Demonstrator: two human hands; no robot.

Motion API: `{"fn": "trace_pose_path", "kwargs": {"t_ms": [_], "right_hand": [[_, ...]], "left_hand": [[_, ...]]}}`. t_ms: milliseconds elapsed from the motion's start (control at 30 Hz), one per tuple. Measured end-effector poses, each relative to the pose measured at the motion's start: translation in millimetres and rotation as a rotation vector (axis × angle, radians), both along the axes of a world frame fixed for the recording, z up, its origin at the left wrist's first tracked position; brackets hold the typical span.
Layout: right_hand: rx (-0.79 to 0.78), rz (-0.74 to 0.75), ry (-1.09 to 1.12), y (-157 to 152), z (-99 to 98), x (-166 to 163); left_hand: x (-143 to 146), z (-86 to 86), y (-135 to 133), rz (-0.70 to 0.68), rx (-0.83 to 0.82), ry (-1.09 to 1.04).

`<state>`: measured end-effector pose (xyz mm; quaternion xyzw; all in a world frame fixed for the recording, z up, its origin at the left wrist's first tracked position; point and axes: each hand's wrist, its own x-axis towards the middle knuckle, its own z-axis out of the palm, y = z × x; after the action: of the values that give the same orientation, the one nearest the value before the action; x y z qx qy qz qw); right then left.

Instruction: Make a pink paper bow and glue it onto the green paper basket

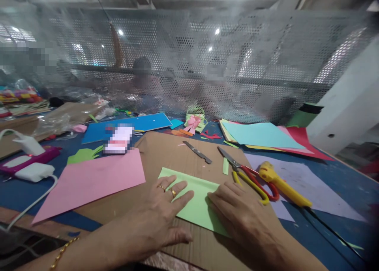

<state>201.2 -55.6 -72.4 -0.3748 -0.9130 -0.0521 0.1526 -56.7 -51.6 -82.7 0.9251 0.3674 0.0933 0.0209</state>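
Note:
A light green paper sheet point(197, 196) lies on a brown cardboard board point(166, 152) in front of me. My left hand point(161, 212) rests flat on its left part, fingers stretched out, with rings on two fingers. My right hand point(237, 210) presses on the sheet's right edge with its fingers curled down onto the paper. Neither hand holds a tool. Red-and-yellow-handled scissors point(251, 174) lie just beyond my right hand.
A yellow glue gun point(282, 184) lies right of the scissors, a grey knife blade point(197, 152) farther back. A pink sheet point(94, 178) lies left, a blue sheet point(133, 125) behind it, stacked coloured papers point(260, 137) at back right. A white charger point(34, 170) sits far left. People sit behind the mesh screen.

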Motion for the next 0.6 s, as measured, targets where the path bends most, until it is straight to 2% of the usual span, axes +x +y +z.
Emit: {"fn": "trace_pose_path", "kwargs": {"t_ms": [267,433,600], "right_hand": [[0.002,-0.053,-0.031,-1.6,-7.7,1.8],[-0.017,-0.111,-0.001,-13.2,-0.7,-28.3],[-0.069,-0.081,0.001,-17.9,-5.1,-51.7]], "left_hand": [[5.2,-0.6,2.3,-0.008,0.004,-0.064],[11.1,1.0,0.9,0.024,0.015,-0.079],[12.3,5.2,1.1,-0.036,0.002,-0.099]]}}
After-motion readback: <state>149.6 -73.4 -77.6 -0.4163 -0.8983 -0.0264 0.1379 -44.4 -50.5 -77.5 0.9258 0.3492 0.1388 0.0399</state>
